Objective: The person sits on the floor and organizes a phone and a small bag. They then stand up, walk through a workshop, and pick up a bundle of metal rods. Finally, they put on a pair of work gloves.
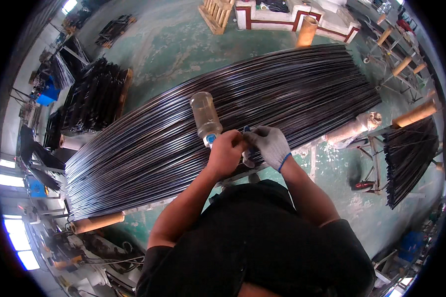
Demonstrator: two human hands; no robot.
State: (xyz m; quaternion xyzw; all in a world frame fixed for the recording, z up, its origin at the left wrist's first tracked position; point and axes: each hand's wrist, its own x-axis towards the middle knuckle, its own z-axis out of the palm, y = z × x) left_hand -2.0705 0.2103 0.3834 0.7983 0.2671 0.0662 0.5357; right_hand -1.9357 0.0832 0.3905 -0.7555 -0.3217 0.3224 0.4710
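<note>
My bare left hand [226,153] and my right hand [270,144], in a grey-white knit glove with a blue cuff, meet over the near edge of a long bundle of thin dark rods [153,138]. The fingers of both are closed. Between them hangs a limp grey-white work glove [248,158] with a blue edge, partly hidden by my fingers. Beside my left hand lies a clear plastic bottle [205,115] on top of the rods, its blue-marked end toward me; whether the hand touches it I cannot tell.
Brown cardboard tubes [98,222] stick out by the bundle's ends. A wrapped roll [354,129] lies at its right near edge. More dark rods [411,158] rest on a stand at the right, others [95,94] at the left. A wooden pallet [216,15] stands far off.
</note>
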